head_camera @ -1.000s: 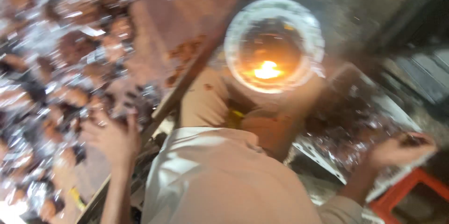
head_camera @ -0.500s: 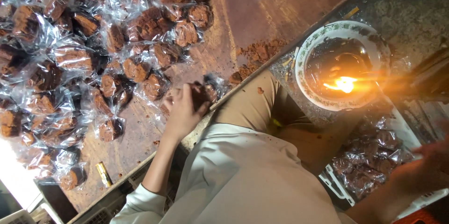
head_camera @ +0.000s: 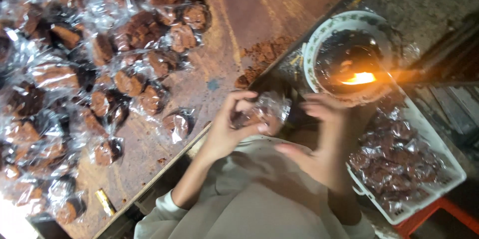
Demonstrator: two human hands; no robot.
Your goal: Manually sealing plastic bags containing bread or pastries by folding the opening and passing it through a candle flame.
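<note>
Nearest the camera, at six o'clock, just a beige shirt (head_camera: 239, 204) and the forearms rising out of it. Up from there, dead centre: left hand (head_camera: 230, 129) curled round a clear-wrapped brown cake (head_camera: 263, 114), thumb and fingertips pinching the crinkled film from the nine o'clock side. Right hand (head_camera: 322, 146) at four o'clock of the packet, palm open, fingers loosely spread, upper fingertips touching or nearly touching the wrapper's far end; blurred, so cannot tell which. Probably light, that packet, and soft: crumbly by the look of the loose brown crumbs (head_camera: 259, 59) on the board, so best gripped gently across the body, or by the twisted film ends, never squeezed. Slick plastic too, likely to slide under a lazy pinch. Just beyond, at one o'clock, a white bowl (head_camera: 319, 34) with a small open flame (head_camera: 360, 78) inside, very near the film, so little spare room that way. At four o'clock, a white crate (head_camera: 439, 154) of wrapped cakes, rim close by the right wrist. Wooden table edge (head_camera: 164, 166) running diagonally under the left hand, with a bare strip of board past it. Farthest, ten o'clock: a crowded heap of wrapped cakes (head_camera: 100, 59).
</note>
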